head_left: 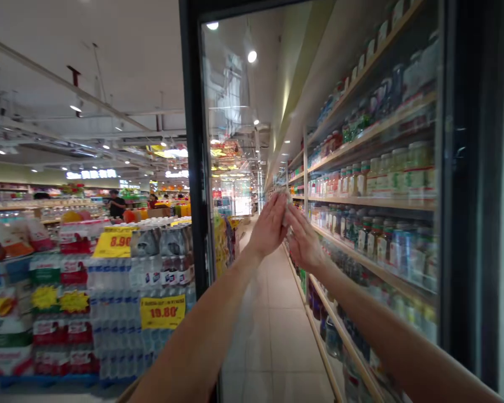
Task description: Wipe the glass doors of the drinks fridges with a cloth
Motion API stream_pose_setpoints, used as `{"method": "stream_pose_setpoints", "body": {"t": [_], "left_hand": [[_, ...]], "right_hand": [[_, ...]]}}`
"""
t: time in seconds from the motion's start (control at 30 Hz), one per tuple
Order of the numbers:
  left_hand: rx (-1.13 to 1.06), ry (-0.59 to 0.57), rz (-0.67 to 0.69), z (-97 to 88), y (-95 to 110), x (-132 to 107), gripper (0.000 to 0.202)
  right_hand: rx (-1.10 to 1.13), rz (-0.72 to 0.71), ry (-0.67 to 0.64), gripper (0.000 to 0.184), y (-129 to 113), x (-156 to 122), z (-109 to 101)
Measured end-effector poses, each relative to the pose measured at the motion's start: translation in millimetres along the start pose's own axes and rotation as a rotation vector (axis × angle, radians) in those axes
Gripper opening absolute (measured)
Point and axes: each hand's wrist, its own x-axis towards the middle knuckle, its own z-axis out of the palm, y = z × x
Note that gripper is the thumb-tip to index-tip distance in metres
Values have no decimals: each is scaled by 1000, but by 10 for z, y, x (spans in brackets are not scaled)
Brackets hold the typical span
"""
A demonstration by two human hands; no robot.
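Both arms reach forward to a glass door [247, 313] with a dark frame. My left hand [269, 225] has its fingers together and stretched out over a crumpled pale cloth [287, 210], at the glass. Close against it from the right, my right hand [304, 239] meets the same cloth with its fingers angled up and left. Only a little of the cloth shows between and above the fingertips; the hands cover the rest, and whether it is fabric or paper is unclear.
Behind or mirrored in the glass, shelves [369, 201] of bottles run along the right. A dark frame post [195, 145] stands left of the hands. Farther left are stacked drink packs [117, 313] with yellow price signs [163, 311]. A person [116, 205] stands far back.
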Motion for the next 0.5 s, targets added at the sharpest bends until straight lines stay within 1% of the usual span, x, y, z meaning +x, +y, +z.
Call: {"method": "stream_pose_setpoints", "body": {"t": [0.03, 0.1, 0.17, 0.2, 0.27, 0.33, 0.4, 0.43, 0.47, 0.5], "left_hand": [[6, -21, -14, -66, -54, -66, 71], [67, -64, -88, -241, -198, -250, 84], [160, -135, -151, -416, -332, -461, 94], [205, -177, -162, -484, -377, -552, 96], [280, -254, -159, -561, -419, -676, 96], [338, -283, -167, -574, -414, -714, 95], [372, -296, -176, -562, -389, -699, 95], [381, -305, -181, -557, -376, -686, 95], [386, -315, -189, -553, -364, -675, 95], [388, -327, -199, -551, -353, -669, 96]], "right_hand": [[40, -11, -16, 56, -79, 77, 56], [49, 46, -26, 54, -227, 220, 146], [-11, 117, -51, 52, -357, 349, 209], [-51, 137, -74, 50, -415, 409, 240], [-122, 159, -99, 46, -519, 514, 316], [-161, 135, -98, 39, -581, 567, 402], [-181, 29, -97, 35, -545, 532, 445], [-195, -36, -93, 34, -468, 479, 426], [-214, -89, -83, 33, -342, 406, 372], [-236, -118, -62, 33, -165, 320, 277]]}}
